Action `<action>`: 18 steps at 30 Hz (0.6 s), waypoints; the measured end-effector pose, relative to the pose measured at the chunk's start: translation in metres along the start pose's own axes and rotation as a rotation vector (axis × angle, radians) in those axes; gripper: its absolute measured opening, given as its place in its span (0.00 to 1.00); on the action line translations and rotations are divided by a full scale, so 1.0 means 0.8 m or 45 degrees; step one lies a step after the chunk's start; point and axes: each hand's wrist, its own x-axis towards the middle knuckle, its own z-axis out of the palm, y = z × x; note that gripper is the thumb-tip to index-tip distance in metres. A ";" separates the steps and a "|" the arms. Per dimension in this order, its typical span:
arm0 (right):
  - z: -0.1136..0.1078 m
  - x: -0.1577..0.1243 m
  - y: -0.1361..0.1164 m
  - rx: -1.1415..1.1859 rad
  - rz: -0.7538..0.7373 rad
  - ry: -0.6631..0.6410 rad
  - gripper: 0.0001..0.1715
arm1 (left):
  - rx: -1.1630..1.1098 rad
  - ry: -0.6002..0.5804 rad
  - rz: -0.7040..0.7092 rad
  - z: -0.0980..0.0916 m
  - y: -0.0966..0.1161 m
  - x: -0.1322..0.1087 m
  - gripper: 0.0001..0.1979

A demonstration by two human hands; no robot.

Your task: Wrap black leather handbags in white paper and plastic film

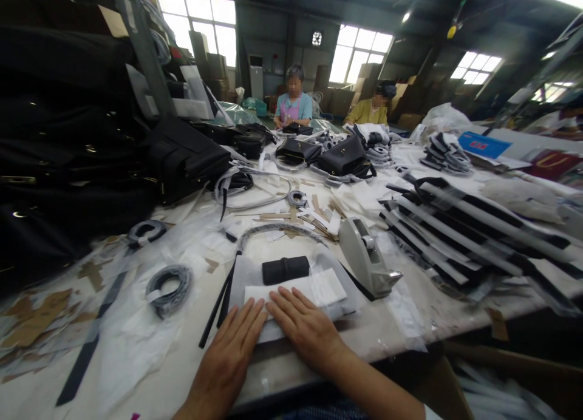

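Just left of the tape dispenser, the folded white sheet lies on a pale wrapped bundle, and look: left hand and right hand rest flat at its near edge, fingers extended, gripping nothing! Even, outward pressure should smooth it best, without nudging that black roll.

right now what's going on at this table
A person's left hand and right hand lie flat, side by side, on pale wrapping, with fingertips reaching a folded white sheet. A small black roll lies just beyond it. A grey tape dispenser sits to the right, untouched. Two co-workers are across the table.
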 end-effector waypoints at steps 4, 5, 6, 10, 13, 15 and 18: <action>0.010 0.001 0.003 -0.019 -0.012 0.006 0.23 | 0.057 -0.028 0.001 0.004 -0.001 -0.001 0.30; 0.012 0.002 0.002 -0.023 -0.019 0.012 0.23 | 0.068 -0.011 0.004 0.005 -0.001 -0.003 0.30; 0.013 0.002 0.001 -0.028 -0.022 0.020 0.23 | 0.077 0.010 0.004 0.006 0.000 -0.004 0.30; -0.008 -0.001 -0.005 0.025 -0.011 0.047 0.21 | 0.080 0.061 -0.042 0.014 0.002 -0.013 0.30; -0.045 -0.026 0.002 0.172 0.074 0.139 0.21 | 0.043 0.102 -0.035 0.020 -0.001 -0.015 0.32; -0.068 -0.060 0.012 0.231 0.289 0.284 0.19 | 0.012 0.141 -0.014 0.023 -0.006 -0.015 0.33; -0.082 -0.125 0.023 0.209 0.754 0.501 0.14 | -0.022 0.165 0.043 0.029 -0.015 -0.014 0.35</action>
